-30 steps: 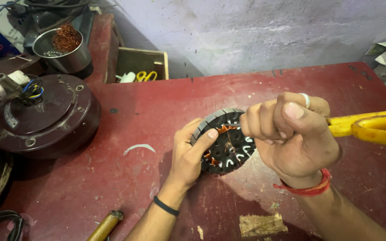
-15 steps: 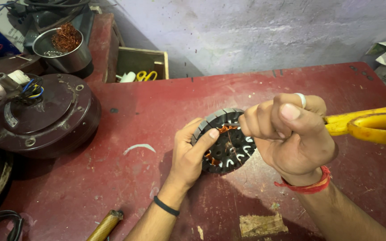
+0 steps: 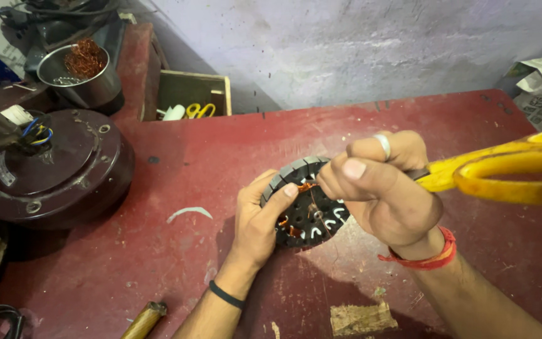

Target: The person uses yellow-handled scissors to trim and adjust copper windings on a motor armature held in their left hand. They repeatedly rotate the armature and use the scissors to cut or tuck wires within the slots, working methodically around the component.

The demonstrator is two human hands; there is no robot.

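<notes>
Copper: thin reddish strands show in the slots of the round black stator, which lies flat on the red worktop, near its middle.
Left hand: my left hand rests on the stator's left rim, thumb over the top edge, its grip pressed against the laminations to pin the part down.
Right hand: my right hand hangs over the stator's upper right, fingers curled into a closed grip around yellow-handled scissors; the handles jut out to the right, the blades are hidden under my fingers, so I cannot tell where the tips sit.
Thumb and forefinger: they look pinched together just above a copper end, but I cannot tell whether wire is actually caught between them.
Doing it well: I judge the work is on the winding in the slots, so I would keep the left palm firm so the stator cannot spin, work one slot at a time, and keep the blade tips shallow to spare the slot liners.
Risk: a slip could nick my left thumb, which lies close to the tool.
Around: a dark brown motor housing with coloured leads sits well to the left; a steel bowl of copper scrap stands behind it; a white sliver lies between housing and stator.
</notes>
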